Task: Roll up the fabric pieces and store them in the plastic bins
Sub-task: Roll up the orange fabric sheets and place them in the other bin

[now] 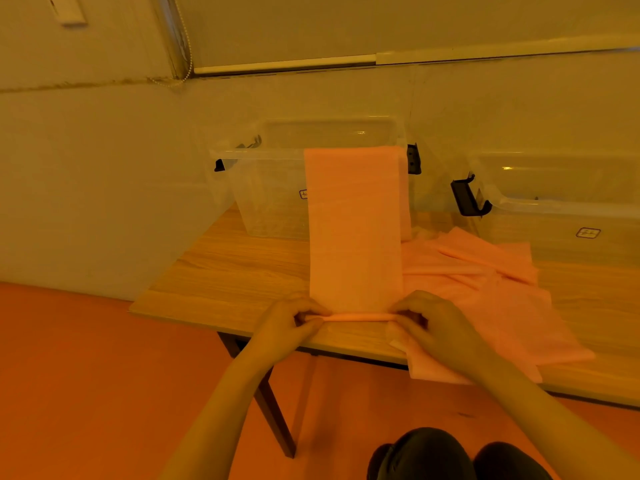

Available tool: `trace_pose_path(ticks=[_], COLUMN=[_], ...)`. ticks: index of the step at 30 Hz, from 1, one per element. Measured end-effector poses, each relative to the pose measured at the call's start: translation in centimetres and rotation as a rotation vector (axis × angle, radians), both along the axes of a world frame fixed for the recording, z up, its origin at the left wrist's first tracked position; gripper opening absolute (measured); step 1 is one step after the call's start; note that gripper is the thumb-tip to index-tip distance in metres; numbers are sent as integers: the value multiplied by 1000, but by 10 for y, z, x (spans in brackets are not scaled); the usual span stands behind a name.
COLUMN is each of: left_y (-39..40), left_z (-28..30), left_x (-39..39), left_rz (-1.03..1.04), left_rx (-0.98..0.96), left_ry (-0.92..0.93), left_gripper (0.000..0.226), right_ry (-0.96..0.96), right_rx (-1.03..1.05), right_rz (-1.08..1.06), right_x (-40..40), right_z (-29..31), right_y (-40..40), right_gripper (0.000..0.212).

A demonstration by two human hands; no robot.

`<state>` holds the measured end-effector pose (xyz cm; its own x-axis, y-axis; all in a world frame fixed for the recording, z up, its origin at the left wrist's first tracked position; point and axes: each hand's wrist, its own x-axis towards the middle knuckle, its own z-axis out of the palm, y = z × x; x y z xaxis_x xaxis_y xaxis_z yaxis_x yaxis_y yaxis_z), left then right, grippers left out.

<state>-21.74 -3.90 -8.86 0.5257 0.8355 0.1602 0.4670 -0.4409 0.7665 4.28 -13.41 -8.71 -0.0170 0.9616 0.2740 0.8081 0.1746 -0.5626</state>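
L hand [294, 320] & R hand [426, 317] each have a curled-finger grip on the rolled near end of the fabric strip [353, 230]. Strip lies on counter [225, 271], far end draped over clear bin [270, 188]. More fabric [485, 289] piled to the right.

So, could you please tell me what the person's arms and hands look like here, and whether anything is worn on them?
Both forearms are bare: no sleeves, gloves, watch or rings visible on the left hand or the right hand.

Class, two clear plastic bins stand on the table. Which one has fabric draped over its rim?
The left bin: the fabric strip being rolled hangs over its front rim. The right bin has none on it.
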Motion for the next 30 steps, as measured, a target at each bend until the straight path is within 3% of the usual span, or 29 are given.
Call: trace_pose_path(ticks=[7, 12, 17, 23, 30], left_y=[-2, 1, 1, -2, -1], left_z=[-3, -4, -5, -1, -1], left_x=[7, 5, 3, 5, 6], left_rz=[112, 72, 55, 99, 88], left_rx=[18, 75, 55, 0, 83], left_ry=[-25, -3, 7, -10, -15], left_gripper=[20, 28, 29, 24, 23], right_ry=[-7, -22, -4, -17, -30], right_rx=[15, 2, -4, -6, 15], right_rz=[-8, -6, -20, -45, -28], right_x=[1, 0, 1, -2, 2], right_z=[-3, -2, -2, 3, -3], right_y=[2, 2, 1, -2, 3], right_gripper=[13, 18, 20, 8, 15])
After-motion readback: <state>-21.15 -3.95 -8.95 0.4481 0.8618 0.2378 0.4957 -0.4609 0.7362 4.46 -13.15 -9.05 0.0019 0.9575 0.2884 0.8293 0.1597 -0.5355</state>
